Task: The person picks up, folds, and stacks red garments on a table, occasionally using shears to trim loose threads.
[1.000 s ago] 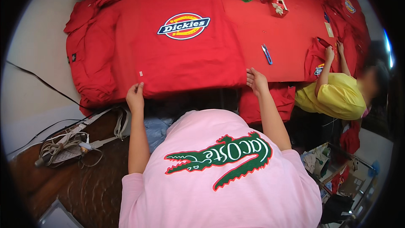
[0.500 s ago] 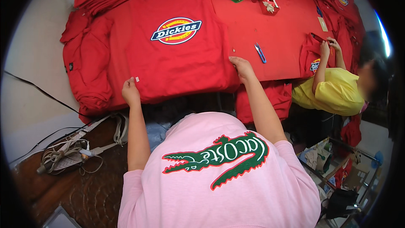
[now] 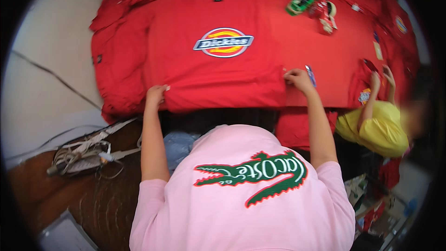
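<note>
A red shirt [image 3: 218,76] with an oval badge print lies spread front-up on the red-covered table, its neckline at the far side. My left hand [image 3: 156,96] pinches the near left corner of the hem, beside a small white tag [image 3: 167,88]. At the near right corner, my right hand [image 3: 300,80] has its fingers closed on the hem edge. The cloth runs between both hands, with creases along the near edge. Just beyond my right hand lie blue thread snips [image 3: 311,75].
Red garments pile up at the left [image 3: 118,60] and along the far side. Tape dispensers, one green [image 3: 299,4] and one red [image 3: 325,17], stand far right. A person in yellow [image 3: 376,128] handles red cloth at the right. Coiled cables [image 3: 79,158] lie lower left.
The whole view has shifted, with the table's things farther right in the picture. My hands are wider apart, both still at the hem, and its near edge is more creased.
</note>
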`<state>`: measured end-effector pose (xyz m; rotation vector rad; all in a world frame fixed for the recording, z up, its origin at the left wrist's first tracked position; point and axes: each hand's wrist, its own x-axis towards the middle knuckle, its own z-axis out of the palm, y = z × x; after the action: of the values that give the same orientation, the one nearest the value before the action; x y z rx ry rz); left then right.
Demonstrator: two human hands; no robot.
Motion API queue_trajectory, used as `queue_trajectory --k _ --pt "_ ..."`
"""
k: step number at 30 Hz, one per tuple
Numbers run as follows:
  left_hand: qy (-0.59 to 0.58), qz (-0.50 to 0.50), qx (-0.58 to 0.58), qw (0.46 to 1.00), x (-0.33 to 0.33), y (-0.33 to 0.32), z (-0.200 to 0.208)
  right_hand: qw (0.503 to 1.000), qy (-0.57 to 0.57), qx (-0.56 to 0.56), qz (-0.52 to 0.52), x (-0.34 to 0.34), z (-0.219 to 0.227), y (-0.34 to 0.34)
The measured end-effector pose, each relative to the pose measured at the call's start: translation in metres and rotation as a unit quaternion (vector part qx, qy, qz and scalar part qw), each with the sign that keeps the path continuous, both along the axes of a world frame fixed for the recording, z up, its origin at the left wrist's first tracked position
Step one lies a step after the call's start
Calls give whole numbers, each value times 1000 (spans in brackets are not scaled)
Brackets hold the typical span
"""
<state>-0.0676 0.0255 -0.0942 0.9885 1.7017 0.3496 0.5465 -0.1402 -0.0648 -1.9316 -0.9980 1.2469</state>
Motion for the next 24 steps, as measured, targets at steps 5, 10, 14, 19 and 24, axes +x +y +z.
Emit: queue_trajectory --k 5,10,14,19,24 --pt "170 -155 280 932 45 56 36 992 -37 69 -103 25 5 52" --pt "179 -188 308 915 77 98 45 999 -27 27 -3 18 20 115" --pt "-77 -246 106 960 46 146 38 987 -51 -16 152 23 28 149" --pt "-142 -158 39 976 41 170 65 996 -13 25 79 59 33 156" --pt "-141 -122 10 982 38 170 67 997 54 -28 47 5 51 152"
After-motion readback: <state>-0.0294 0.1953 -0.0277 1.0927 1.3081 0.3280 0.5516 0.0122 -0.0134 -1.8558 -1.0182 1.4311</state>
